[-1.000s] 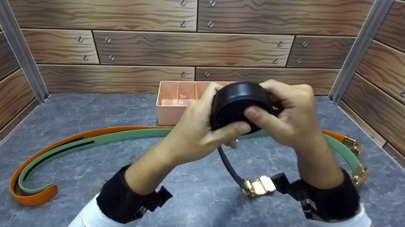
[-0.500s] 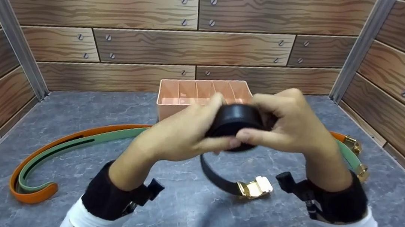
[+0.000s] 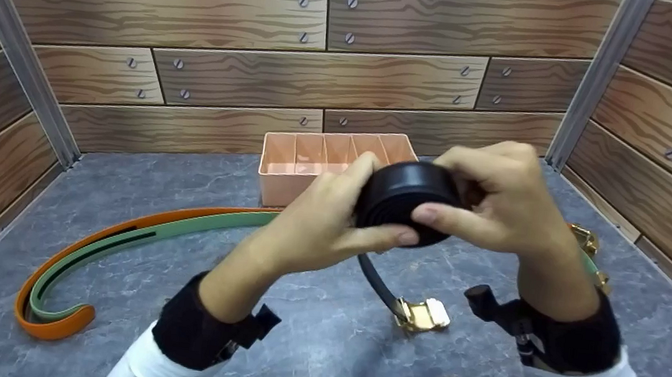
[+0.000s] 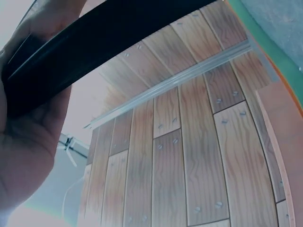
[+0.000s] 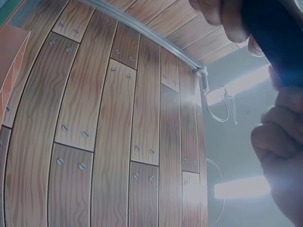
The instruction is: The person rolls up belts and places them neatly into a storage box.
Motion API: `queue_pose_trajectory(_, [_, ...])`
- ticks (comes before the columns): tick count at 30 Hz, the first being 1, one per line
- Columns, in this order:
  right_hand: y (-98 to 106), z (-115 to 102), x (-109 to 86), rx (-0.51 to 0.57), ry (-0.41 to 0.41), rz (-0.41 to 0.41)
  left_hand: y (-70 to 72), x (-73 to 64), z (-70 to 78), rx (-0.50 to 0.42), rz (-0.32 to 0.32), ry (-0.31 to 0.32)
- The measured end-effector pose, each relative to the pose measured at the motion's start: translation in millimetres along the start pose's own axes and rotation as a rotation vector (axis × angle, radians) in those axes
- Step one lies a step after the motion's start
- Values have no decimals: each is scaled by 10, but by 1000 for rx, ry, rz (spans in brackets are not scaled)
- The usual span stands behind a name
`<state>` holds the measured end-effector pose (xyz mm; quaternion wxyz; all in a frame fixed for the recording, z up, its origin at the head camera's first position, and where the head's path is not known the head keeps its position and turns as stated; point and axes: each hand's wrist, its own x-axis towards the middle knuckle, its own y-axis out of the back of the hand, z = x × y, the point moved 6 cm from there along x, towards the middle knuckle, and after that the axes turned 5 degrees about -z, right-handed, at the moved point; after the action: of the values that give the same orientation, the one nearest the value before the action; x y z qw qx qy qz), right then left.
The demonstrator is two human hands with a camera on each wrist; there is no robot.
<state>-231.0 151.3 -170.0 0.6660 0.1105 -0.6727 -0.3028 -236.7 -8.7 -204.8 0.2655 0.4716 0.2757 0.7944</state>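
Observation:
A black belt [image 3: 415, 181] is wound into a thick coil above the table in the head view. My left hand [image 3: 320, 224] grips the coil's left side, thumb across its near face. On the right side my right hand [image 3: 497, 199] holds it too, its thumb pressed on the same face. From under the coil a loose end hangs down to a gold buckle [image 3: 424, 314], low over or on the table. The left wrist view shows the black strap [image 4: 109, 45] crossing the palm. Fingers of both hands behind the coil are mostly hidden.
Behind the hands stands a pink divided box [image 3: 282, 190]. An orange belt [image 3: 174, 215] and a green belt [image 3: 207, 223] lie side by side, curled at the left, with gold buckles [image 3: 585, 240] at the right. Wood-patterned walls [image 3: 248, 17] enclose the grey table [image 3: 318, 361].
The coil dipped toward me half a second ago and has risen again, now slightly lower and further right than at first. Both hands moved with it and still hold it. The buckle shifted slightly.

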Motion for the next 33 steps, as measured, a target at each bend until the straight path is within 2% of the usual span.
queue_pose_trajectory(4, [57,-8,-14,-51,-21,137,3,4,16,40,124,-107])
queue_pose_trajectory(8, [39,-44,-2,-25,-56,276,4,9,38,-41,218,-202])
queue_pose_trajectory(10, [-1,-58,1,8,-91,338,3,9,35,-130,263,-219])
queue_pose_trajectory(12, [-56,-68,0,33,-131,382,17,0,24,-208,284,-205])
queue_pose_trajectory(13, [-81,-74,0,41,-145,386,34,-6,16,-218,285,-191])
queue_pose_trajectory(14, [-100,-81,1,44,-154,378,60,-18,11,-195,280,-170])
queue_pose_trajectory(16, [-120,-97,11,36,-142,326,116,-38,11,-114,227,-134])
queue_pose_trajectory(18, [-115,-113,18,17,-111,220,164,-58,22,29,133,-88])
queue_pose_trajectory(20, [-113,-126,19,9,-74,75,179,-73,38,165,20,-50])
queue_pose_trajectory(23, [-136,-131,-4,22,-47,-136,144,-96,42,238,-156,21])
queue_pose_trajectory(25, [-160,-130,-14,48,-29,-213,126,-103,45,241,-212,43])
queue_pose_trajectory(27, [-177,-130,-13,52,-7,-223,126,-102,47,234,-207,37])
queue_pose_trajectory(29, [-180,-130,-4,33,10,-177,133,-92,51,214,-149,-2])
queue_pose_trajectory(31, [-170,-128,8,0,7,-102,139,-74,50,177,-54,-53])
queue_pose_trajectory(33, [-153,-124,15,-29,-17,-10,134,-48,46,118,66,-115])
